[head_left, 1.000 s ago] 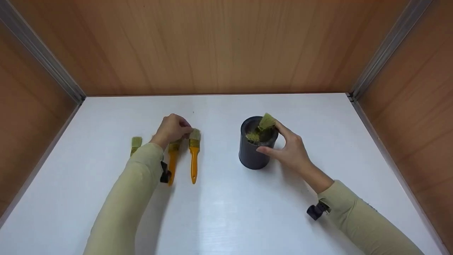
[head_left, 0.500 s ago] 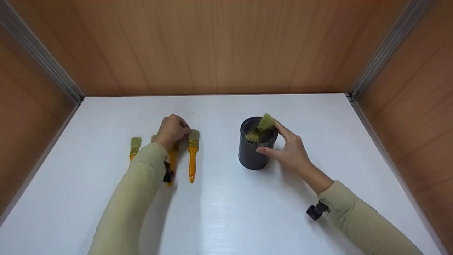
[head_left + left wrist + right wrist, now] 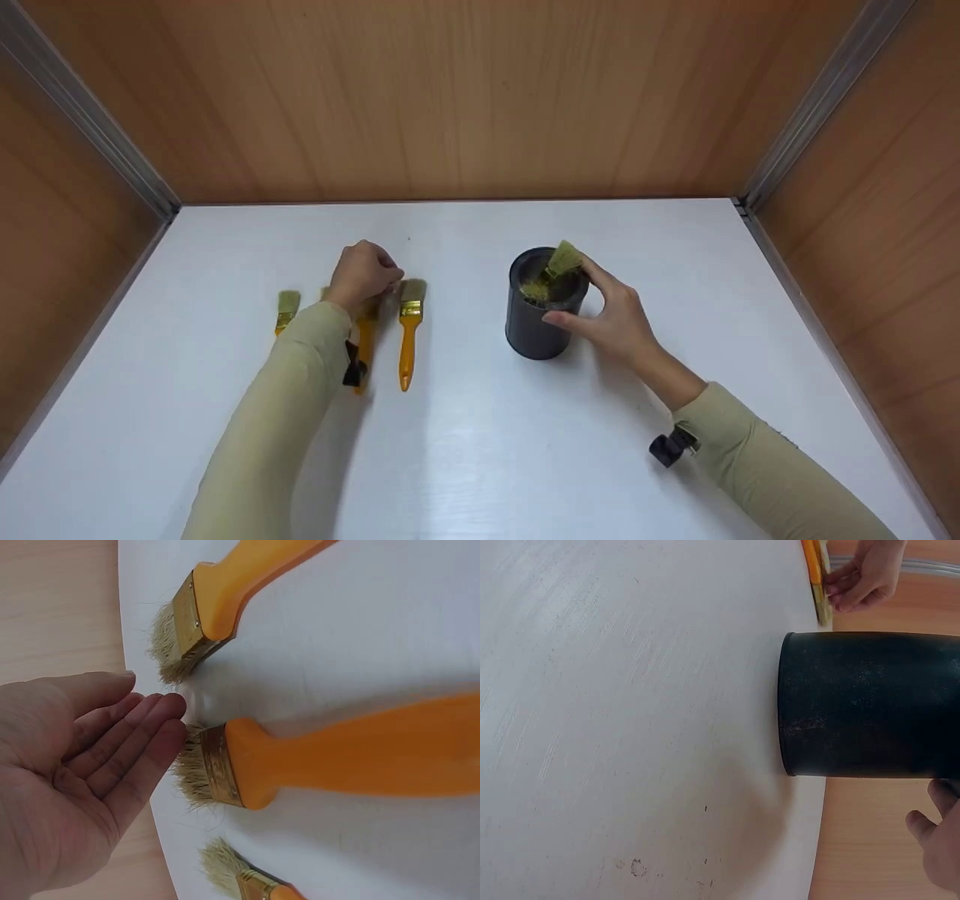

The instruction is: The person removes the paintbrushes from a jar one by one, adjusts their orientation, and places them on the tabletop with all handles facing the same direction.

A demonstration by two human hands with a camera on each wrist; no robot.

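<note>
1. A white table (image 3: 480, 450) is seen walled in by wood panels (image 3: 465, 97); every place below is given from the black cup.
2. The black cup (image 3: 538, 321) is stood upright on the table, right of centre, with bristle heads (image 3: 561, 260) poking up out of its mouth.
3. The right hand (image 3: 611, 315) is curved round the cup's right side, thumb laid on the near wall and fingers at the rim by the bristles; the cup is gripped.
4. The left hand (image 3: 362, 274) is held well to the left of the cup, down at the bristle end of a middle orange brush (image 3: 337, 757). In the wrist view the fingers (image 3: 142, 727) are nearly straight, tips just at the bristles, and nothing is clasped.
5. An orange-handled brush (image 3: 407, 334) is laid flat between that hand and the cup, just beside the hand, bristles pointing away from the person.
6. Farthest left of the cup, a small brush (image 3: 285, 310) is laid on the table, its handle partly hidden by the sleeve (image 3: 277, 420).
7. The two hands are kept well apart.
</note>
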